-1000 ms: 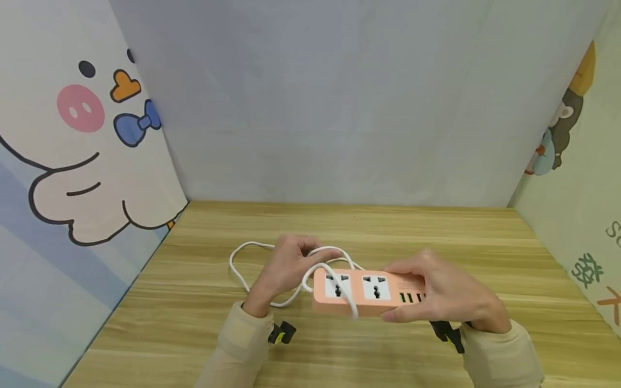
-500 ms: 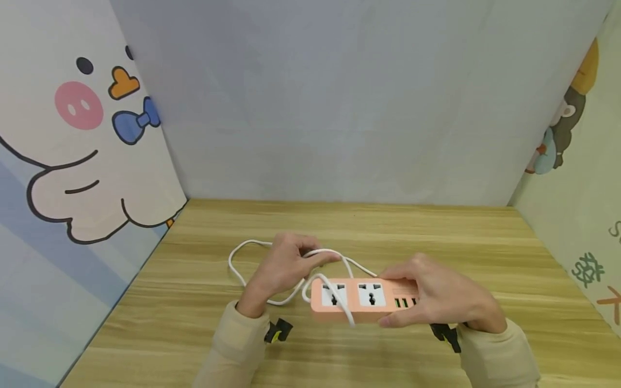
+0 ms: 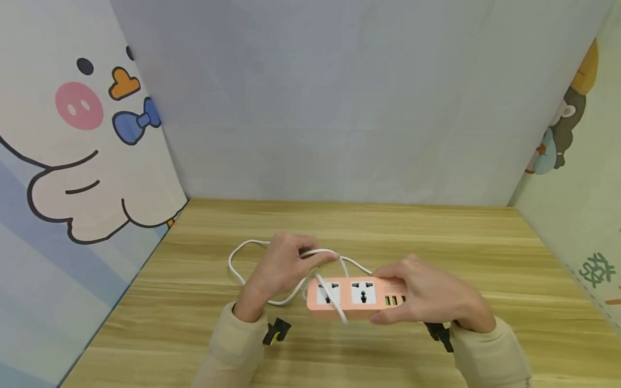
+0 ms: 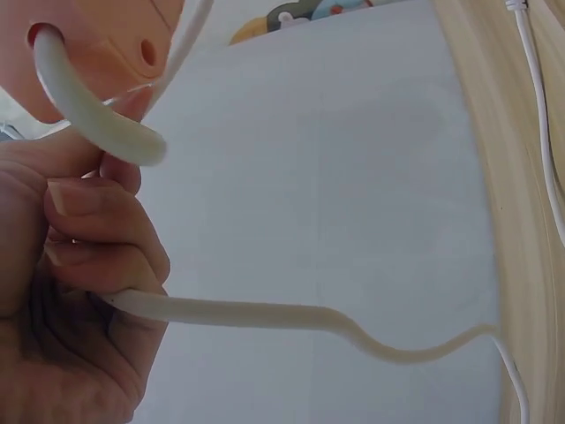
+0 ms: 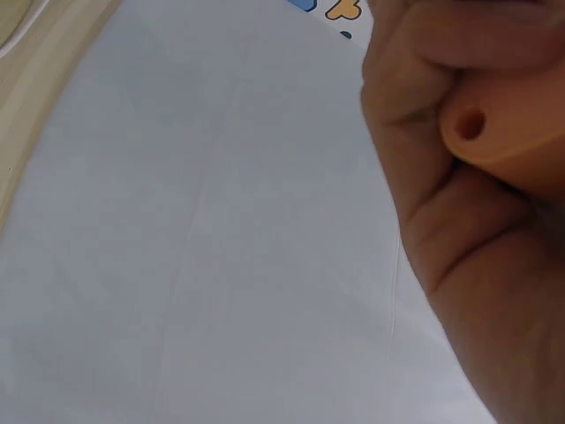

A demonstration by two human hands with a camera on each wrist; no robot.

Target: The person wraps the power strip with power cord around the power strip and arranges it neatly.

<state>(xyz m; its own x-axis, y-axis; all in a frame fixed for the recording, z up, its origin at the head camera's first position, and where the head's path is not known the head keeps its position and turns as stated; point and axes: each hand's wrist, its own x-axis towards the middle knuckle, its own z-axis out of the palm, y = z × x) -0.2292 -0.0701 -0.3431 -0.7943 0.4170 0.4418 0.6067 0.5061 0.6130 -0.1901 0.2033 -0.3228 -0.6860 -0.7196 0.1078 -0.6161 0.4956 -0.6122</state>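
An orange-pink power strip (image 3: 345, 295) with two white sockets and several USB ports is gripped at its right end by my right hand (image 3: 427, 291), thumb along the near side and fingers over the far side. The right wrist view shows one end of the strip (image 5: 512, 124), with a round hole, inside that hand. My left hand (image 3: 283, 267) holds the white cord (image 3: 330, 251) in curled fingers, at the strip's left end. In the left wrist view the cord (image 4: 238, 313) runs out of the fist. One stretch of cord loops across the left socket.
A loop of the cord (image 3: 232, 264) lies on the wooden table (image 3: 436, 231) to the left of my left hand. A pale grey wall (image 3: 339, 108) stands behind the table, with cartoon-printed panels at both sides.
The power strip and my right hand have come down slightly and shifted left, toward my left hand. My left hand has stayed nearly in place with the cord.
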